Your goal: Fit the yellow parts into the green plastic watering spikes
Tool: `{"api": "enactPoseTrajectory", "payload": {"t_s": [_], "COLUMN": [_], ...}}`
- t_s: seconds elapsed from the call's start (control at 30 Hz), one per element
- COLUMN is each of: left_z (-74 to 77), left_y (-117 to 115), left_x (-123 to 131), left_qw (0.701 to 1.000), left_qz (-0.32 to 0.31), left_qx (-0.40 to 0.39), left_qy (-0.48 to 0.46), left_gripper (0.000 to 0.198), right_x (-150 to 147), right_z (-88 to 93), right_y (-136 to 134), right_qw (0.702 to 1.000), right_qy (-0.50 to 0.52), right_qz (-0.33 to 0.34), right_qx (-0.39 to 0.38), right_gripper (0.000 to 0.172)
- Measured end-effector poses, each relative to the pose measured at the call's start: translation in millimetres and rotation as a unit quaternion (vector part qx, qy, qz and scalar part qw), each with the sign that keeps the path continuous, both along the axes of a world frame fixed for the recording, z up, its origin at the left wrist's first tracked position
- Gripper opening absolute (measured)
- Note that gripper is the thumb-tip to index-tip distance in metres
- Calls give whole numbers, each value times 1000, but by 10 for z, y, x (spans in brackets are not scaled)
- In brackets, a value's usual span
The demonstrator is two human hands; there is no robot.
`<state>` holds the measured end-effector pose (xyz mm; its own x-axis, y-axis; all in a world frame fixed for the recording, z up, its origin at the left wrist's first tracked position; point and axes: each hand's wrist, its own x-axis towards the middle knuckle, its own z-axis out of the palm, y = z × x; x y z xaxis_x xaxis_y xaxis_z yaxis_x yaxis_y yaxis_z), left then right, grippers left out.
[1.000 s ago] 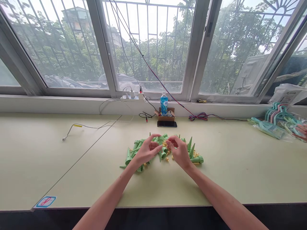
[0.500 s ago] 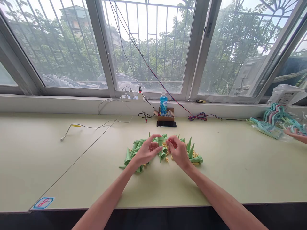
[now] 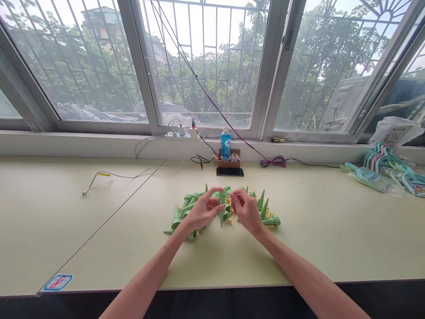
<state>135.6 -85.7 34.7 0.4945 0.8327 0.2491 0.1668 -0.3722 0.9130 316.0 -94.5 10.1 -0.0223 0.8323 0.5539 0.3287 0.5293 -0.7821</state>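
A heap of green cone-shaped plastic spikes (image 3: 184, 212) and small yellow pieces (image 3: 270, 215) lies on the pale green table (image 3: 332, 230) in front of me. My left hand (image 3: 201, 212) pinches one green spike (image 3: 222, 208), held point down above the heap. My right hand (image 3: 245, 210) is closed in a pinch at the top of that same spike; what its fingertips hold is too small to make out.
At the back stand a water bottle (image 3: 226, 144) in a small cardboard box (image 3: 229, 159) and a black phone (image 3: 229, 172). Cables (image 3: 272, 161) and a power strip (image 3: 181, 134) lie on the sill. Coloured hangers in plastic (image 3: 385, 170) sit far right. A white cable (image 3: 99, 177) lies left.
Both hands stay at the same spike with only small finger movements. Another person's hand, seen at the right edge by the hangers half a second ago, is gone.
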Motion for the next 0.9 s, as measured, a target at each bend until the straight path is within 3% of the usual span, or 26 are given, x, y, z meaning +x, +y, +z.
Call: {"api": "enactPoseTrajectory", "payload": {"t_s": [0.9], "left_z": [-8], "left_y": [32], "left_x": [1], "left_qw": [1000], "left_qz": [5], "left_qx": [12], "left_qy": [-12], "left_gripper": [48], "right_x": [-11], "right_z": [-3], "right_y": [14], "right_qw": [999], "right_qy": [-28], "right_qz": [14], "right_qx": [-7], "right_gripper": [34]}}
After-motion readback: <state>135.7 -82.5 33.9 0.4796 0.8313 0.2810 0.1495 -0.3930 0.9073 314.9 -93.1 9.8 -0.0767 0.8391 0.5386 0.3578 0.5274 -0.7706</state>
